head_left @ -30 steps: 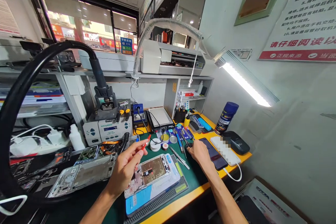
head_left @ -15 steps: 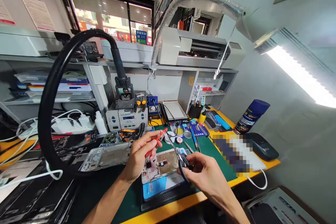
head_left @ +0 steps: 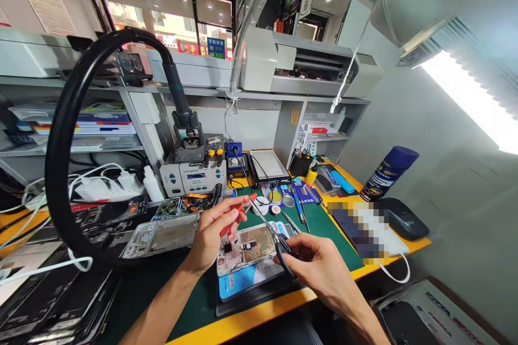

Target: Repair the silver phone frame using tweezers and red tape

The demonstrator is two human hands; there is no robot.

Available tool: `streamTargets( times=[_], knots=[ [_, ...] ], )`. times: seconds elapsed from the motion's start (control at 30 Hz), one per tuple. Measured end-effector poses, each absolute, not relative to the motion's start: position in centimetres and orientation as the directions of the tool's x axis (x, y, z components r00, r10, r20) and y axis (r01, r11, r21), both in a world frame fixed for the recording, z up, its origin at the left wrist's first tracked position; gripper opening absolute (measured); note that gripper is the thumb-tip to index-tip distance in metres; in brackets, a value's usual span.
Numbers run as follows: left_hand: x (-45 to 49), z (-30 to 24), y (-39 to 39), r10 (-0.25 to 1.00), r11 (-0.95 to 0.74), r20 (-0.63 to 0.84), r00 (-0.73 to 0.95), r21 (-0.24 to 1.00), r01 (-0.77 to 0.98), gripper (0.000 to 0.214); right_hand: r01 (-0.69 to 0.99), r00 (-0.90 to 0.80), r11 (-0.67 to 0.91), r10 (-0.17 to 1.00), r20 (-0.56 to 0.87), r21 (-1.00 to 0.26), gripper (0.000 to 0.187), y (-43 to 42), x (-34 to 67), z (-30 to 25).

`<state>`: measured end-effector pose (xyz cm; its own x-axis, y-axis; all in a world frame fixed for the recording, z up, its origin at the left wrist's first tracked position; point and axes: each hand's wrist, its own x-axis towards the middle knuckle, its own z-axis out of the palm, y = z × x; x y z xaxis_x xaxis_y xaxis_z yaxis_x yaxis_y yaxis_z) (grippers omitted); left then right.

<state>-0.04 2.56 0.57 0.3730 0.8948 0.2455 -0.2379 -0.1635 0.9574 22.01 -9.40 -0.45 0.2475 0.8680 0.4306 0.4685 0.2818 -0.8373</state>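
My left hand [head_left: 214,232] is closed on a thin red strip [head_left: 238,210], pinched between thumb and fingers, its tip pointing up and right. My right hand [head_left: 319,264] grips black-handled scissors [head_left: 272,232]; the blades reach up toward the red strip's tip. Both hands hover over an opened phone [head_left: 243,250] with its boards exposed, lying on a blue and white pad [head_left: 243,283] on the green mat [head_left: 194,291].
A hot-air station [head_left: 193,175] with a looping black hose [head_left: 60,129] stands behind. Phone frames [head_left: 162,234] lie left. A blue spray can [head_left: 388,172], a black device [head_left: 404,221], tools [head_left: 297,202] and a lamp [head_left: 469,97] are right. The yellow bench edge [head_left: 263,315] is near.
My right hand left the bench's right side, picked up the scissors and brought them to the red strip in my left hand. The view shifted closer and slightly left.
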Motion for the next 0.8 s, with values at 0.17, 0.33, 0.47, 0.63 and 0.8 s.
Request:
streamTargets(
  times=[0.17,0.33,0.47,0.63,0.8],
  knots=[
    [0.1,1.0,2.3,0.899,-0.160,0.242,0.365,0.957,-0.242,0.033,0.398,0.155,0.172,0.955,0.251,-0.901,0.005,-9.3,22.1,-0.8],
    [0.1,1.0,2.3,0.898,-0.152,0.241,0.367,0.955,-0.256,0.030,0.346,0.153,0.110,0.973,0.171,-0.932,0.005,-9.3,22.1,-1.2],
    [0.0,0.9,2.4,0.896,-0.149,0.243,0.372,0.953,-0.263,0.029,0.346,0.163,0.091,0.974,0.156,-0.934,0.005,-9.4,22.0,-1.2],
    [0.0,0.7,2.5,0.894,-0.144,0.242,0.377,0.952,-0.270,0.031,0.346,0.177,0.087,0.972,0.156,-0.934,0.005,-9.3,21.8,-1.3],
    [0.0,0.6,2.5,0.894,-0.126,0.233,0.382,0.950,-0.285,0.033,0.348,0.180,0.097,0.969,0.168,-0.932,0.008,-9.1,21.7,-1.6]
  ],
)
